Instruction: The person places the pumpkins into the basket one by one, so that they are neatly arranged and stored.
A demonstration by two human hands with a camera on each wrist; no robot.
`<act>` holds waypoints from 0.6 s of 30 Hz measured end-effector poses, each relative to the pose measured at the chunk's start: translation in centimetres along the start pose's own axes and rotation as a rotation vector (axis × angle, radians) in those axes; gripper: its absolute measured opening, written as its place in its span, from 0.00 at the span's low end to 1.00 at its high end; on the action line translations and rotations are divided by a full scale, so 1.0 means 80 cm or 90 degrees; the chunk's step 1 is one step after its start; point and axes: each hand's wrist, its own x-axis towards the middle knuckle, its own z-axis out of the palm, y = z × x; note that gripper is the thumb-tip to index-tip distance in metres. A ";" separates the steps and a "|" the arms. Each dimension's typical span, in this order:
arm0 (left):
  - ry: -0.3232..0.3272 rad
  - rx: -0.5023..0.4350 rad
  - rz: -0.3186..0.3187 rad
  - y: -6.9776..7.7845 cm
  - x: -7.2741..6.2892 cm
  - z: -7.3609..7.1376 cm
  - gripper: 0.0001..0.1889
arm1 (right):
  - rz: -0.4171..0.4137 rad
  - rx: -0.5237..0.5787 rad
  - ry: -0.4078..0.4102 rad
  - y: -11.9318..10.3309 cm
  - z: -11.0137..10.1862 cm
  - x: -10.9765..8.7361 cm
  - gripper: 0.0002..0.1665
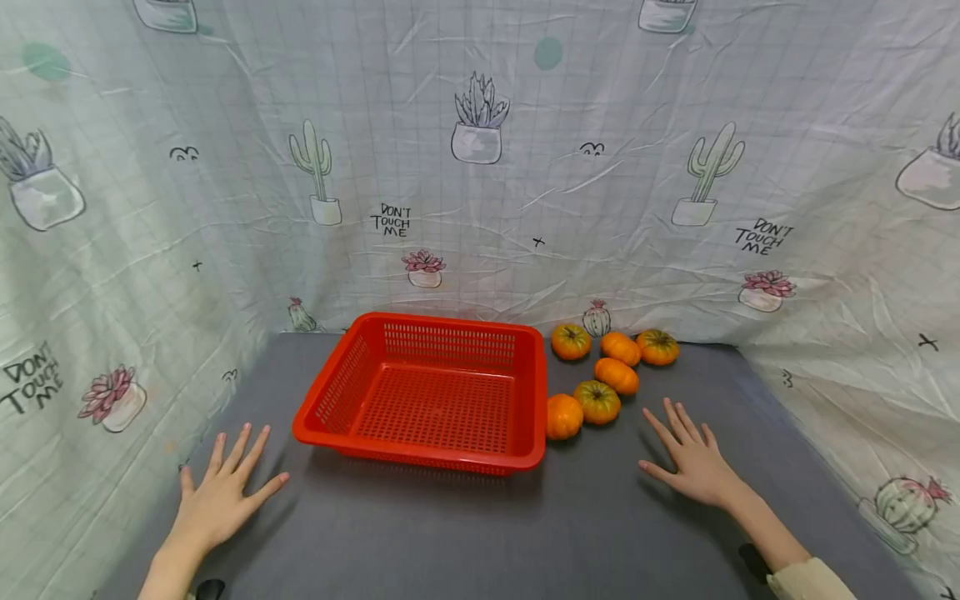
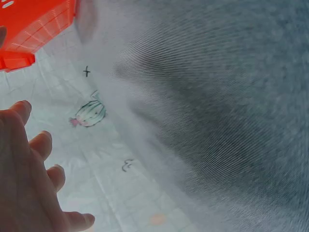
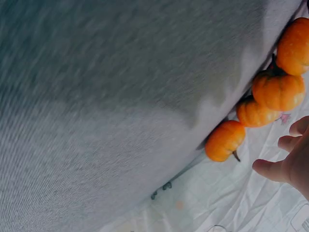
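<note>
A red plastic basket (image 1: 420, 460) with slotted walls stands mid-table with nothing inside. Right of it lie several small orange pumpkins, some with greenish tops, among them a front pumpkin (image 1: 564, 417) beside the basket wall and a rear pumpkin (image 1: 657, 347). My left hand (image 1: 217, 500) is spread over the table to the left of the basket, fingers straight, holding nothing. Spread likewise, my right hand (image 1: 697, 467) hovers just right of the pumpkins, its palm bare. The right wrist view shows a stemmed pumpkin (image 3: 225, 141) near the fingers of that hand.
A grey cloth-covered table (image 1: 450, 542) lies under everything. White printed fabric (image 1: 480, 208) with cactus drawings hangs behind it and along both sides. Dark bands sit at both wrists, and a pale sleeve (image 1: 810, 579) covers the right forearm.
</note>
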 end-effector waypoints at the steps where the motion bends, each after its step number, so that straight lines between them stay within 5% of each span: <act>1: 0.002 0.001 0.000 0.001 -0.001 -0.002 0.43 | -0.002 0.005 -0.003 -0.003 0.000 0.000 0.48; 18: 0.039 0.000 0.025 0.019 0.003 -0.029 0.43 | -0.029 0.026 -0.004 -0.040 -0.006 0.005 0.46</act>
